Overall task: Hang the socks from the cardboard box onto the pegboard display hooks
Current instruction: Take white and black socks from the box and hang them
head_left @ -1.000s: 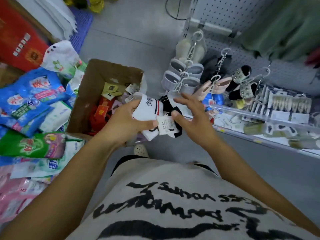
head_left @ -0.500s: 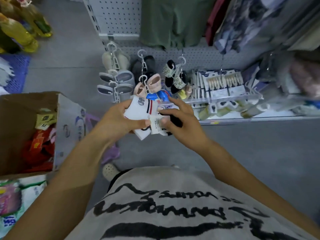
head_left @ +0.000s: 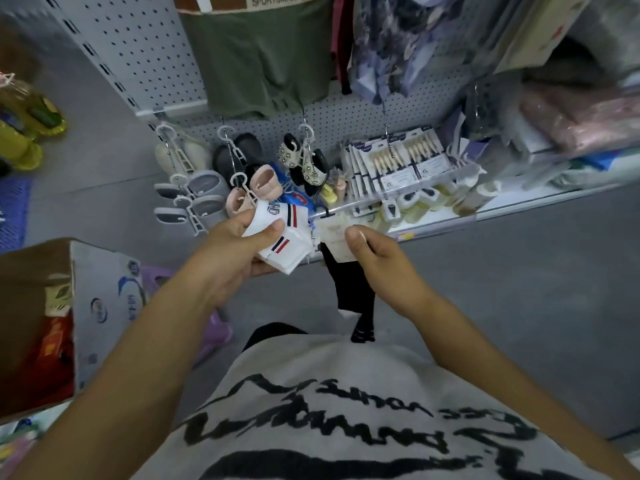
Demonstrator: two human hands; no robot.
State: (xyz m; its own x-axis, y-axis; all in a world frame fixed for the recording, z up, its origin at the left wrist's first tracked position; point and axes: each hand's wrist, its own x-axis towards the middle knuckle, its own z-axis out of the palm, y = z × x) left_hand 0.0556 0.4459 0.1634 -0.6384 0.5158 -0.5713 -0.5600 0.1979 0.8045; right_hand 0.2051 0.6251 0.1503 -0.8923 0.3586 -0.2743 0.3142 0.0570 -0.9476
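Note:
My left hand [head_left: 230,249] grips a bundle of white socks [head_left: 285,237] with red and dark stripes. My right hand [head_left: 372,252] pinches the paper label [head_left: 332,233] of a black pair of socks [head_left: 356,296], which hangs down below it. Both hands are held in front of the pegboard [head_left: 149,57]. The cardboard box [head_left: 93,306] stands at the left edge with red packets inside.
Slippers on white hangers [head_left: 187,188] and beaded sandals [head_left: 304,164] hang low on the pegboard. Green shorts [head_left: 263,64] hang above. A shelf [head_left: 450,216] holds carded packs and small bottles. A purple stool [head_left: 211,327] stands by the box. Yellow bottles [head_left: 24,126] are at far left.
My view swung from the box up to the pegboard. My right hand pulled the black pair away from the white bundle, and it now dangles by its label.

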